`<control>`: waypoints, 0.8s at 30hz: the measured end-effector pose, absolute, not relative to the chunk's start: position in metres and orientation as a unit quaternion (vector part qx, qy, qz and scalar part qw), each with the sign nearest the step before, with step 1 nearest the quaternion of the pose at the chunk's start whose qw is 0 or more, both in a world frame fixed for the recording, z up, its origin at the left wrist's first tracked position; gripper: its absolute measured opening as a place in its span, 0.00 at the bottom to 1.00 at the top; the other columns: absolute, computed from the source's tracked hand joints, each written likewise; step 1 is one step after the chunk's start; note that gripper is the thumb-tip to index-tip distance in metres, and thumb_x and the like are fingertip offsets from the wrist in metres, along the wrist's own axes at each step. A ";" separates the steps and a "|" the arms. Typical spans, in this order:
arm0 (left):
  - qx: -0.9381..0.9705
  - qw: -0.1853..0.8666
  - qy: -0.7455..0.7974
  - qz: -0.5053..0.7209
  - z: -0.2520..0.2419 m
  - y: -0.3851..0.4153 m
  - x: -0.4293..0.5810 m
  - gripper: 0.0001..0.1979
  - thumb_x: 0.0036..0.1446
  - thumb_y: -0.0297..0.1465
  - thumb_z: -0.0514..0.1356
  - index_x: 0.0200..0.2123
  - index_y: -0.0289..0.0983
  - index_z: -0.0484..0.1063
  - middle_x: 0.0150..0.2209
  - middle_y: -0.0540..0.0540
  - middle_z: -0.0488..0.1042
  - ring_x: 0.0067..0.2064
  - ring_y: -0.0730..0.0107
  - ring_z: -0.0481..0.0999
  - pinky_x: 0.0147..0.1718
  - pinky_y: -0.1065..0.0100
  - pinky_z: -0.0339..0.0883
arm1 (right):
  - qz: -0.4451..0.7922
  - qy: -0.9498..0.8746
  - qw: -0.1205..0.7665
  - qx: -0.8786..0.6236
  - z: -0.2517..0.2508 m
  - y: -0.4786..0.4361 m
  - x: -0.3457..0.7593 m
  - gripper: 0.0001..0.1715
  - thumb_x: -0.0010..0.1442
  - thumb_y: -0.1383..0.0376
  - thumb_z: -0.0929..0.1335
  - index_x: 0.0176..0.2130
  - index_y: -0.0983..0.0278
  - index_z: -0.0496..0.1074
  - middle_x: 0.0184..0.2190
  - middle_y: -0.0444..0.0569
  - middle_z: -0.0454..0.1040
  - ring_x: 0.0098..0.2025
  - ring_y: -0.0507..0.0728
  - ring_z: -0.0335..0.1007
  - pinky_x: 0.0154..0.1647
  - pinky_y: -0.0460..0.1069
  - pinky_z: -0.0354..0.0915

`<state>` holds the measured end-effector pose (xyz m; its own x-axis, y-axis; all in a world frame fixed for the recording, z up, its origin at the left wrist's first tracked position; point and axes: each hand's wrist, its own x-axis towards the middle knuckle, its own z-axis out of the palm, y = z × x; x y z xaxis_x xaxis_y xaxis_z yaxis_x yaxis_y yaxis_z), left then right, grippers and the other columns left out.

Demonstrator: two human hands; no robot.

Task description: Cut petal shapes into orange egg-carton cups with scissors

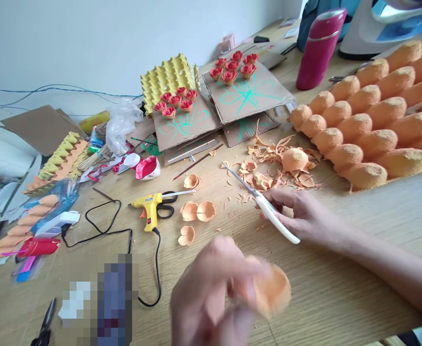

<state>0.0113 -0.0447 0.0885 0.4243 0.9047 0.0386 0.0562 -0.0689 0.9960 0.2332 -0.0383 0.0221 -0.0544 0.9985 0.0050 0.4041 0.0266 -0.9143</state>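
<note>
Orange carton cup (281, 290): was held, seemingly pinched (blurred), at the right side of the left grip (200, 283). Scissors (268, 209): were held in the right grip (306, 211), beyond the cup, pointed forward-left.

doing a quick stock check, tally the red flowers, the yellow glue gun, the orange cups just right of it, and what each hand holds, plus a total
red flowers: 14
yellow glue gun: 1
orange cups just right of it: 4
orange cup piece in left hand: 1
white-handled scissors in right hand: 1
total: 21
</note>
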 end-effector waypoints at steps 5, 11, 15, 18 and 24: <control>0.652 0.559 0.427 0.284 0.047 -0.023 0.036 0.15 0.63 0.28 0.57 0.52 0.44 0.71 0.34 0.49 0.71 0.33 0.71 0.68 0.34 0.70 0.66 | 0.498 -0.494 0.495 -0.513 0.025 -0.038 0.232 0.20 0.57 0.48 0.72 0.34 0.61 0.70 0.28 0.44 0.71 0.30 0.54 0.66 0.30 0.48 0.63; 0.711 0.446 0.458 0.293 0.029 -0.019 0.042 0.19 0.56 0.23 0.62 0.51 0.43 0.71 0.31 0.50 0.74 0.30 0.70 0.65 0.34 0.67 0.63 | 0.500 -0.558 0.447 -0.489 0.020 -0.041 0.229 0.16 0.59 0.54 0.72 0.41 0.61 0.69 0.34 0.47 0.74 0.36 0.56 0.68 0.37 0.51 0.65; 0.722 0.411 0.454 0.324 0.030 -0.017 0.041 0.17 0.54 0.23 0.63 0.47 0.43 0.74 0.35 0.48 0.76 0.41 0.63 0.72 0.46 0.62 0.64 | 0.469 -0.584 0.422 -0.510 0.020 -0.042 0.226 0.12 0.60 0.57 0.71 0.36 0.62 0.68 0.32 0.44 0.71 0.33 0.54 0.64 0.35 0.49 0.62; 0.704 0.434 0.441 0.348 0.029 -0.014 0.040 0.17 0.56 0.26 0.64 0.50 0.42 0.72 0.39 0.46 0.76 0.50 0.60 0.73 0.59 0.55 0.58 | 0.497 -0.563 0.435 -0.497 0.021 -0.042 0.224 0.15 0.58 0.56 0.73 0.36 0.62 0.68 0.31 0.43 0.70 0.33 0.53 0.64 0.34 0.48 0.62; 0.580 0.644 0.368 0.337 0.018 -0.017 0.048 0.32 0.53 0.26 0.67 0.60 0.43 0.62 0.47 0.44 0.73 0.51 0.61 0.74 0.56 0.58 0.65 | 0.594 -0.436 0.511 -0.443 0.016 -0.040 0.220 0.25 0.52 0.50 0.75 0.40 0.61 0.65 0.31 0.42 0.68 0.30 0.52 0.64 0.29 0.47 0.62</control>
